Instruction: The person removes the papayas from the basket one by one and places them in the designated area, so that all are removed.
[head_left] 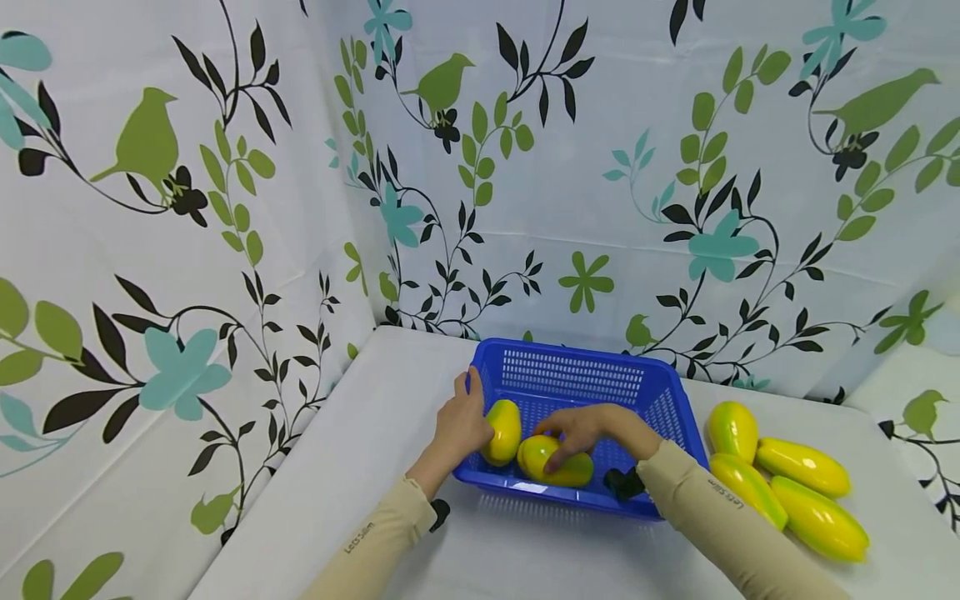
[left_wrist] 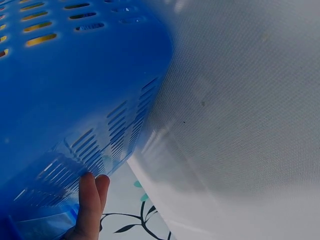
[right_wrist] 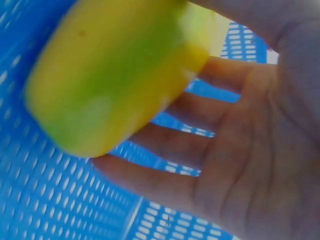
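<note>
Toward the table's back stands a blue slotted plastic basket (head_left: 573, 354). My left hand (head_left: 461, 423) holds its left side; in the left wrist view, fingers (left_wrist: 90, 205) lie against the outer wall. A glossy yellow fruit (head_left: 504, 429) sits inside, beside that hand's thumb. My right hand (head_left: 581, 429) reaches into the basket, its thumb and fingers around another elongated yellow-green fruit (head_left: 540, 457). In the right wrist view, this fruit (right_wrist: 115, 80) shows a green streak, with the fingertips behind it. Whether the yellow piece to its right is separate, I cannot tell.
Several similar yellow-green fruits (head_left: 802, 467) lie on the white table right of the basket, near my right forearm. A patterned cloth with birds and leaves (head_left: 585, 192) hangs behind the table and along its left side. White tabletop (head_left: 330, 475) extends left of the basket.
</note>
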